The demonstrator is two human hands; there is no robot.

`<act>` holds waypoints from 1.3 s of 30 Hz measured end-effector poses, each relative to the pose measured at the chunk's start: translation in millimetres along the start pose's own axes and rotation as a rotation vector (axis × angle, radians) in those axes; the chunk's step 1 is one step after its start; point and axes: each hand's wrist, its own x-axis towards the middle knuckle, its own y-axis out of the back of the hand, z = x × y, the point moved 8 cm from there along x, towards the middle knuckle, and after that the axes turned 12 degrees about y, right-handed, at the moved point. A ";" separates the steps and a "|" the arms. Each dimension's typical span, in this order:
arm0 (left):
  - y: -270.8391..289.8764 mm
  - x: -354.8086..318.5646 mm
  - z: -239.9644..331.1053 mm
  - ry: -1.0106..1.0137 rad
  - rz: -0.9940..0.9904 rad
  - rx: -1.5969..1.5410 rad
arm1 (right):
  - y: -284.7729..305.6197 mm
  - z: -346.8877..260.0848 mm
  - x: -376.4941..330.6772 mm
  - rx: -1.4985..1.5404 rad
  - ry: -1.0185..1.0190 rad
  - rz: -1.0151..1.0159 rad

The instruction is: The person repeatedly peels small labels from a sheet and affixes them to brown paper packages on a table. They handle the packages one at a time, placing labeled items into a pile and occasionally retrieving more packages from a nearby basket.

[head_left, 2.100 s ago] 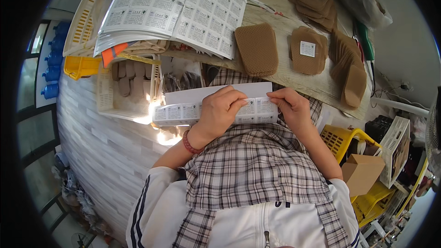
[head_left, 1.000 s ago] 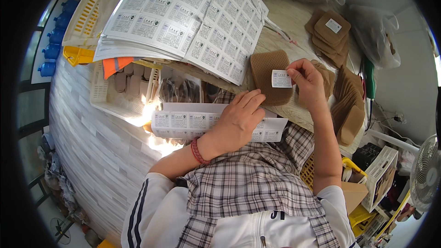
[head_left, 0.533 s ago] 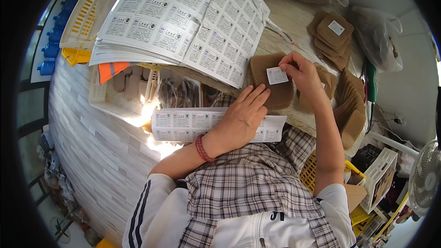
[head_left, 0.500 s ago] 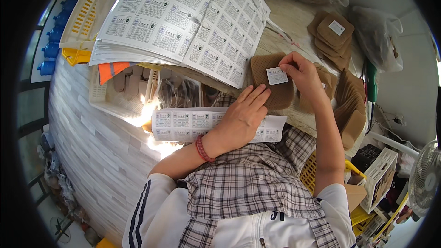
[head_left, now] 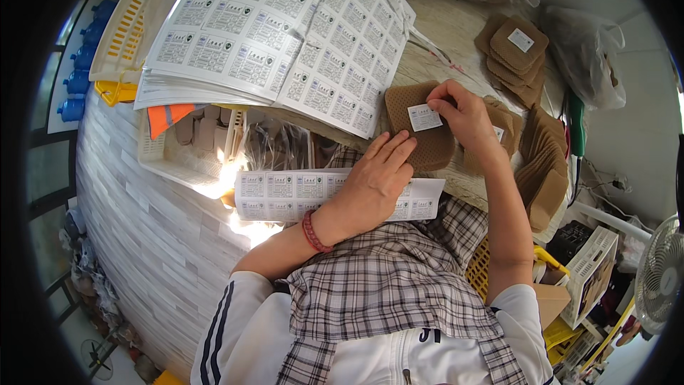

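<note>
Moving off the label strip [head_left: 335,196] on the lap, the right hand [head_left: 467,117] is now pressing a small white label [head_left: 425,117] onto the brown pad [head_left: 420,128] at the tabletop's [head_left: 456,36] near edge, fingers pinching the label's right edge. Left hand [head_left: 374,185] is resting on the strip, its spread fingers steadying the pad, so the label is being fixed in place.

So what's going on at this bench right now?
A person is sticking labels on brown pads. The right hand presses a small white label onto a brown pad on the bench edge. The left hand lies flat on a label strip across the lap. A stack of label sheets lies ahead, and more labelled pads lie to the right.
</note>
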 end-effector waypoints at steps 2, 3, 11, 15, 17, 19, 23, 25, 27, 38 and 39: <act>0.9 0.8 -0.2 0.016 -0.003 -0.012 | 0.0 -0.1 -0.1 -0.020 0.003 0.007; 2.8 1.6 0.9 0.026 0.000 -0.012 | -0.1 -0.3 -0.2 -0.032 0.000 0.009; -1.3 5.3 5.5 -0.005 -0.014 0.100 | -0.5 -7.3 -3.0 -0.164 0.049 0.056; -2.7 5.9 6.0 -0.003 0.006 0.121 | -2.4 -15.5 -7.7 -0.291 0.206 0.140; -4.1 5.8 5.3 0.005 0.005 0.132 | -3.6 -22.1 -9.9 -0.338 0.227 0.162; -4.7 5.6 5.2 0.007 0.004 0.158 | -5.1 -25.0 -12.9 -0.342 0.143 0.144; -7.3 5.2 4.2 0.029 -0.020 0.175 | -10.1 -31.9 -21.6 -0.533 0.290 0.282; -8.9 4.5 3.8 0.018 -0.009 0.158 | -1.8 -31.5 -28.1 -0.551 0.313 0.437; -9.2 4.0 4.3 0.017 -0.006 0.154 | -0.3 -20.5 -32.1 -0.530 0.266 0.455; -8.8 1.1 1.6 0.015 -0.006 0.112 | 26.9 9.4 -41.5 -0.056 0.163 0.588; -7.8 1.4 2.0 0.009 0.003 0.108 | 24.8 10.0 -42.2 -0.050 0.173 0.575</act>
